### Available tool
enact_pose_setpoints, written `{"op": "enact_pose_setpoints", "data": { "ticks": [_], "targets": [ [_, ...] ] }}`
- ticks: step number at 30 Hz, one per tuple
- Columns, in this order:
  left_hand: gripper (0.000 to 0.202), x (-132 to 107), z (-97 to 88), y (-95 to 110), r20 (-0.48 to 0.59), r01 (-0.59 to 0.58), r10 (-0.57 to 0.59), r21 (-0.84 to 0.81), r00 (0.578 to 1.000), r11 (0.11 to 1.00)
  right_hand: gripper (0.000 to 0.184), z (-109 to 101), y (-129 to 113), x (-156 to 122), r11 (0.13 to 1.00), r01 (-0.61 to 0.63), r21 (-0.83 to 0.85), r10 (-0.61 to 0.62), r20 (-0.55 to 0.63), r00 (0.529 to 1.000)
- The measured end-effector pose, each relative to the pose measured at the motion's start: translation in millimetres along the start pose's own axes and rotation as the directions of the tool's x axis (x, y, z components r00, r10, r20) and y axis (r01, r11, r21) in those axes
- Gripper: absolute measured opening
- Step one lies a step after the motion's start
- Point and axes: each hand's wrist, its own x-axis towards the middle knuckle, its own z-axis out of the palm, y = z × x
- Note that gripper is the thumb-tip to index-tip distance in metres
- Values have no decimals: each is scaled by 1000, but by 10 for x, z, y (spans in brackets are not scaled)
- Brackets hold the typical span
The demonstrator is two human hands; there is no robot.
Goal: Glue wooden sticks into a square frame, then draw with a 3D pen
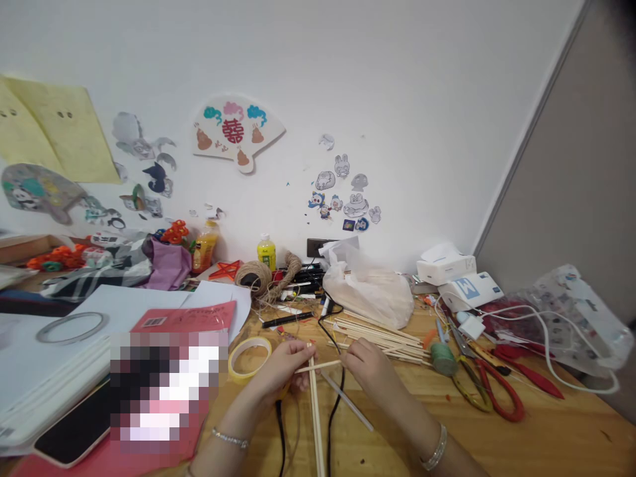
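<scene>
On the left I see a black phone (74, 424), then a yellow roll of tape (239, 375). Right beside the tape, my left hand (285, 364) has its fingers pinched at the far end of some long wooden sticks (315, 397), in the near middle of the desk (561, 430). A short wooden stick (328, 364) goes across them. My right hand (366, 366) pinches its right end, fingers close together. Farther right are a green spool (444, 359) and a white charger plug (472, 326).

Soft, even light; dark, perhaps out-of-focus smudge (625, 26) upper right.
</scene>
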Motion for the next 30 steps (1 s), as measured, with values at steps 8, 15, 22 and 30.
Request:
{"op": "enact_pose_setpoints", "data": {
  "ticks": [8, 15, 22, 30],
  "targets": [
    [29, -20, -39, 56, 103, -29, 24, 51, 994, 998, 20, -39, 24, -4, 1000, -14, 7, 14, 5, 1000],
    [35, -54, -3, 110, 48, -24, 22, 47, 999, 999, 19, -53, 49, 1, 999, -18, 34, 18, 3, 1000],
    [35, -26, -81, 115, -53, -25, 25, 12, 998, 1000, 32, -206, 237, -16, 989, -106, 102, 110, -33, 993],
    [40, 48, -36, 12, -48, -52, 49, -67, 998, 996, 26, -138, -279, 78, 886, -338, 317, 277, 221, 935]
  ]
}}
